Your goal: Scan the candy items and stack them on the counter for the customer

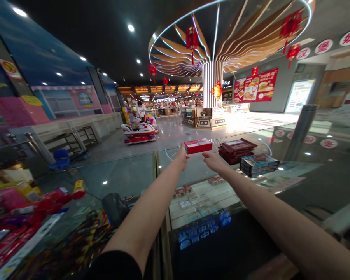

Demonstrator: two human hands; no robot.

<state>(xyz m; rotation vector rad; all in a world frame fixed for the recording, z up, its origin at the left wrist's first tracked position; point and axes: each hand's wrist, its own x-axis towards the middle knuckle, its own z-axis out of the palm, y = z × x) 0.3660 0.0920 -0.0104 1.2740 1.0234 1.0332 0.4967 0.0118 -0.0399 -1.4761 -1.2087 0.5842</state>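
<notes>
We find the red stack [198, 146] on the far part of the glass surface [189, 169], between the person's two hands. Its long axis runs left to right across the view, the right end sitting slightly higher in the picture; one long side faces the person, a short end lies toward each hand. Whether it rests fully on the glass we cannot tell.

The left hand [180, 157] is at the stack's left end, fingers against it; we cannot tell whether they pinch it. The right hand [214, 161] has its index finger extended toward the near right edge and the others curled under; contact there cannot be confirmed.

In form we note an oblong block, its side ruled by fine level seams, its top red with paler print. Just to the right lie brown packets [236, 149], glossy, flat and loosely piled with uneven edges. Nearer the person, blue boxes [259, 164] are stacked squarely. Beyond these stands a smooth grey cylindrical post [303, 132]. The surface is transparent and reflective.
</notes>
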